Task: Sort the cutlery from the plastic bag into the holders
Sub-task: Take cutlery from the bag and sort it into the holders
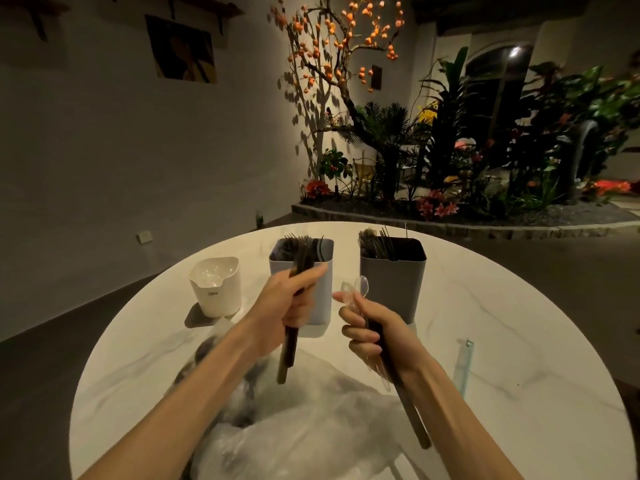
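white holder (215, 289) at 10 o'clock on table (519, 341), clear spoons | left hand (289, 303) fingers gripping dark cutlery (290, 344), likely bound for light-grey holder (320, 289) at 12 | right hand (372, 336) fingers clasp clear spoons (355, 289) plus dark pieces, apparently unsorted | dark-grey holder (393, 282) at 1 | plastic bag (311, 427) at 6

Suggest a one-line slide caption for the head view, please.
Left hand grips dark cutlery before the pale grey holder; right hand holds clear plastic spoons.
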{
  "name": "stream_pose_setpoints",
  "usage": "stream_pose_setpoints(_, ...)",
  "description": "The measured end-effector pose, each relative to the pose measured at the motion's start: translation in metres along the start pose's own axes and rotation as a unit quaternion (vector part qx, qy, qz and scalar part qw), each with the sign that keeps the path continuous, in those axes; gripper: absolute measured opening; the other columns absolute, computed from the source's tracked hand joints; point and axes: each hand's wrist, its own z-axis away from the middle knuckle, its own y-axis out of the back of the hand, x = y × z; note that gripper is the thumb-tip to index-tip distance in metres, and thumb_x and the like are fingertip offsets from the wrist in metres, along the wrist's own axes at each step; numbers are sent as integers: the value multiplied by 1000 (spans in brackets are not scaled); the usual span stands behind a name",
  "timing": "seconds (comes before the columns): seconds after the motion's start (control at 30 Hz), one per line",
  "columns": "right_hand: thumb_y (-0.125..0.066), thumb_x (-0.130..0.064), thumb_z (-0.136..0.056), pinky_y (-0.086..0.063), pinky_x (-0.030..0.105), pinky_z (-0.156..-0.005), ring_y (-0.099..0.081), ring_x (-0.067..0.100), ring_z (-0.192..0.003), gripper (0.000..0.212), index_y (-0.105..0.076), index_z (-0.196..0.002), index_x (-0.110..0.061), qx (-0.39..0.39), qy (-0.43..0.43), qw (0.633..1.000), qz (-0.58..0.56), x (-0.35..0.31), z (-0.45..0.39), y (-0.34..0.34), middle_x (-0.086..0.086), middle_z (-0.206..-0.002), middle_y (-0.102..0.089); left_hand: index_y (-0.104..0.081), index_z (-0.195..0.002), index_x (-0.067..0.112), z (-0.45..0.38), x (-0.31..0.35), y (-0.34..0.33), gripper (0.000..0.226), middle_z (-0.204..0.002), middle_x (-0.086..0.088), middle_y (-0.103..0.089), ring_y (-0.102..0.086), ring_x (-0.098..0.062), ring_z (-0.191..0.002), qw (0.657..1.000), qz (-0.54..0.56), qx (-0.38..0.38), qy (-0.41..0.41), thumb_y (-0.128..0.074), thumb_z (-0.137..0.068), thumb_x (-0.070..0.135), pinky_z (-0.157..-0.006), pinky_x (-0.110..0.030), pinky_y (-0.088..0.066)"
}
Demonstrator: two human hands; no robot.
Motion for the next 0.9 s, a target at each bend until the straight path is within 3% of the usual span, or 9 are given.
stream_pose_setpoints(0.17,-46,-30,-105,-30,14,-38,-30,3,-47,37,-47,-136,-9,60,138,988,-41,-30,-7,-19,-3,-68,-35,-60,-71,13,16,-17,-30,33,-60,-4,-49,-35,-12,-46,992,-95,-72,48,-83,-80,36,-44,-20,-29)
stream_pose_setpoints(0.3,-48,-36,-104,-30,14,-40,-32,5,-50,34,-56,-122,-8,177,230,953,92,-45,-13,-36,-2,-64,-40,-66,-95,11,22,-20,-54,36,-88,-9,-76,-47,-11,-51,979,-153,-98,87,-81,-81,40,-56,-20,-43)
stream_pose_setpoints(0.43,-47,-35,-105,-30,16,-42,-34,6,-51,26,-55,-104,-11,201,248,941,113,-51,-9,-49,-1,-65,-41,-64,-110,-6,23,-14,-48,35,-77,-14,-64,-34,-7,-41,980,-95,-157,76,-74,-90,20,-41,-17,-26)
stream_pose_setpoints(0.53,-43,-30,-107,-32,16,-42,-36,5,-50,24,-54,-112,-10,203,274,939,36,-70,-1,-50,-3,-64,-45,-66,-114,2,28,-9,-34,24,-75,-1,-56,-32,-4,-47,963,-108,-220,108,-66,-96,18,-42,-19,-18)
stream_pose_setpoints(0.67,-41,-32,-107,-25,14,-37,-29,3,-45,23,-53,-111,-13,192,260,944,-65,-91,8,-40,-5,-64,-38,-64,-121,4,37,-4,-17,36,-76,-1,-49,-27,-7,-53,948,-110,-257,153,-69,-94,26,-43,-19,-19)
stream_pose_setpoints(0.8,-40,-32,-107,-20,13,-34,-26,3,-42,23,-54,-106,-13,165,209,956,-121,-85,13,-37,-5,-65,-32,-60,-100,12,47,-4,-17,25,-69,1,-43,-23,-9,-52,945,-170,-236,147,-66,-96,36,-42,-19,-19)
stream_pose_setpoints(0.9,-40,-32,-107,-20,12,-35,-27,3,-42,24,-55,-105,-13,161,217,950,-158,-82,11,-31,-5,-64,-34,-47,-76,19,47,-11,-14,33,-63,-1,-36,-21,-11,-52,937,-202,-236,161,-67,-96,38,-41,-20,-17)
